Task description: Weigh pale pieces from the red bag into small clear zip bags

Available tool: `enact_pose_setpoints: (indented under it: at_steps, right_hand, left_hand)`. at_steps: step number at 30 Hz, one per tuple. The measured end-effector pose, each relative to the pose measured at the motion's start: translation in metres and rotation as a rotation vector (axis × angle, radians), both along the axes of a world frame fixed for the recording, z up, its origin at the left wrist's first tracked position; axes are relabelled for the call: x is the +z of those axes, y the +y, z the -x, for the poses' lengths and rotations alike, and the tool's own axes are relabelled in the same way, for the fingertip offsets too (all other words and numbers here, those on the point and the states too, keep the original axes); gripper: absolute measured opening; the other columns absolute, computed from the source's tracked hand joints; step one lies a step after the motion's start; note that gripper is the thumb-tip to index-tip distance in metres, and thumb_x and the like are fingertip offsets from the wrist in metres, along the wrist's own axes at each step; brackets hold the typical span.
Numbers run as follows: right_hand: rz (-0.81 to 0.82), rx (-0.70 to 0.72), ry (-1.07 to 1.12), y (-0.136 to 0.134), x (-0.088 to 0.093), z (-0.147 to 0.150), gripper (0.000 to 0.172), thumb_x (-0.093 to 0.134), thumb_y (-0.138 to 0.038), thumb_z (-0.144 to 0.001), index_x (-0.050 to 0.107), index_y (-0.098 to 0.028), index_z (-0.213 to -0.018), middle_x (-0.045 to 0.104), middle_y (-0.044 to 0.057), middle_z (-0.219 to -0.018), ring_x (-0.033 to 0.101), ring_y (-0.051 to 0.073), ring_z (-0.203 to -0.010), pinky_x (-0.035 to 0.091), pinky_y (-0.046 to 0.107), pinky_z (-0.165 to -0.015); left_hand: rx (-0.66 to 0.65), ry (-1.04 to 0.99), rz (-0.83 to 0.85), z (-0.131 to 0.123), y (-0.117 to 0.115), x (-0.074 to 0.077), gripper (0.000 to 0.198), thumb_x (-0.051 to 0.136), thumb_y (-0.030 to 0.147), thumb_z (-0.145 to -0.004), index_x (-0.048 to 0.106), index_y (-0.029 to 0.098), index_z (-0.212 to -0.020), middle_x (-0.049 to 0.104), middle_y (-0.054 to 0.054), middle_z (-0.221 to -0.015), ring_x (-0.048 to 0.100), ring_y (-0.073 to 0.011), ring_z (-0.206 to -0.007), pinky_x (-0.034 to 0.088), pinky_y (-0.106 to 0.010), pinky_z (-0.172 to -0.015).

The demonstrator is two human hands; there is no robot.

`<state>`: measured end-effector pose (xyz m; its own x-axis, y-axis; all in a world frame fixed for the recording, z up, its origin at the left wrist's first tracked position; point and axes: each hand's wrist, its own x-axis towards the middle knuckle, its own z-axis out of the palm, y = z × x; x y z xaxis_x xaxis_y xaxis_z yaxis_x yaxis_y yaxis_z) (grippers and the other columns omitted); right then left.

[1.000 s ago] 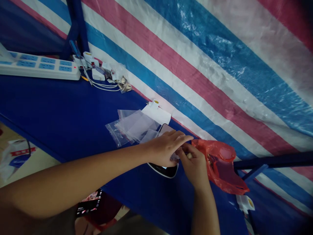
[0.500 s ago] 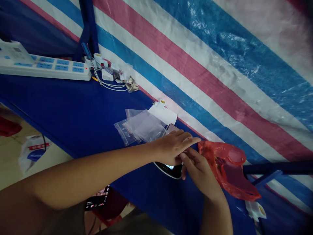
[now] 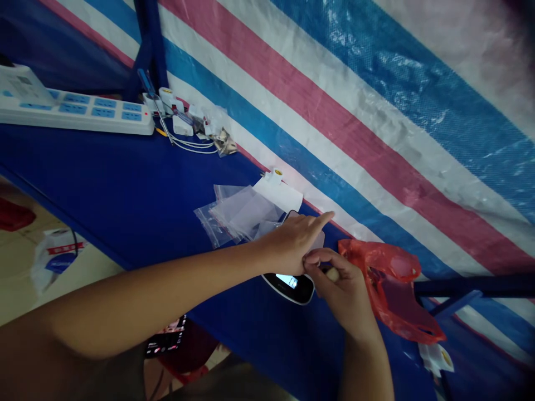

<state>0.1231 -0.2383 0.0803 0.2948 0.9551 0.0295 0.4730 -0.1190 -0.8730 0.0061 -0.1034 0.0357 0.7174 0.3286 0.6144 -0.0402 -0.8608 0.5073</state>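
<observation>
My left hand [image 3: 292, 239] reaches over the scale from the left, one finger stretched out and the others curled out of sight. Below its palm, my right hand [image 3: 340, 284] pinches thumb against index finger, pressed close to the left hand. Whatever lies in either grip is too small or hidden to name. Under both hands is a dark digital scale [image 3: 301, 294] with a lit display, partly covered. A phone-like dark edge shows behind my left hand. Clear zip bags [image 3: 246, 211] lie in a loose pile left of the hands.
A red plastic bag [image 3: 388, 289] sits right of my hands. White paper [image 3: 280, 192] and a white plug [image 3: 273, 175] lie by the striped tarp [image 3: 334, 111]. Further left are a power strip [image 3: 75, 114], chargers with cables, and a screwdriver [image 3: 154, 100]. A lit phone [image 3: 167, 337] shows below the table edge.
My left hand has lifted and drawn slightly left, its outstretched finger now pointing farther up. My right hand's thumb and index finger have pressed together. More of the scale's display shows.
</observation>
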Motion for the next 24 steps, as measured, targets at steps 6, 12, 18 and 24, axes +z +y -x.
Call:
enact_pose_setpoints:
  at_steps: [6,12,18,24]
  right_hand:
    - [-0.051,-0.04,0.277,0.001,-0.001,-0.003,0.036,0.076,-0.039,-0.088,0.061,-0.025,-0.117,0.073,0.005,-0.108,0.057,0.006,-0.045,0.044,0.021,-0.041]
    - [-0.026,-0.008,0.353,0.001,-0.002,-0.003,0.035,0.078,-0.036,-0.087,0.067,-0.026,-0.119,0.072,0.006,-0.11,0.057,0.005,-0.045,0.038,0.019,-0.04]
    - [-0.153,-0.181,0.335,0.005,-0.003,0.0,0.025,0.065,-0.047,-0.095,0.065,-0.022,-0.099,0.063,-0.001,-0.085,0.046,0.003,-0.045,0.03,0.018,-0.039]
    - [-0.382,-0.286,0.346,0.006,-0.001,-0.006,0.02,0.067,-0.034,-0.091,0.061,-0.025,-0.109,0.06,0.0,-0.101,0.052,0.008,-0.066,0.045,0.022,-0.058]
  left_hand:
    - [-0.008,-0.044,-0.008,0.0,0.004,0.001,0.078,0.058,0.021,-0.085,0.016,0.017,-0.151,0.059,-0.016,-0.126,0.057,-0.0274,-0.115,0.043,-0.047,-0.101]
    - [-0.073,-0.104,-0.08,-0.005,0.002,-0.006,0.088,0.062,0.023,-0.087,0.007,0.023,-0.154,0.057,-0.016,-0.131,0.056,-0.0279,-0.117,0.042,-0.049,-0.102]
    - [-0.062,-0.076,-0.054,-0.002,0.003,-0.002,0.083,0.064,0.024,-0.085,0.015,0.019,-0.153,0.059,-0.017,-0.127,0.057,-0.0295,-0.118,0.042,-0.049,-0.103]
    - [-0.095,0.043,-0.03,0.001,-0.007,0.007,0.082,0.07,0.042,-0.081,0.029,0.015,-0.147,0.06,-0.018,-0.132,0.056,-0.034,-0.125,0.041,-0.05,-0.106]
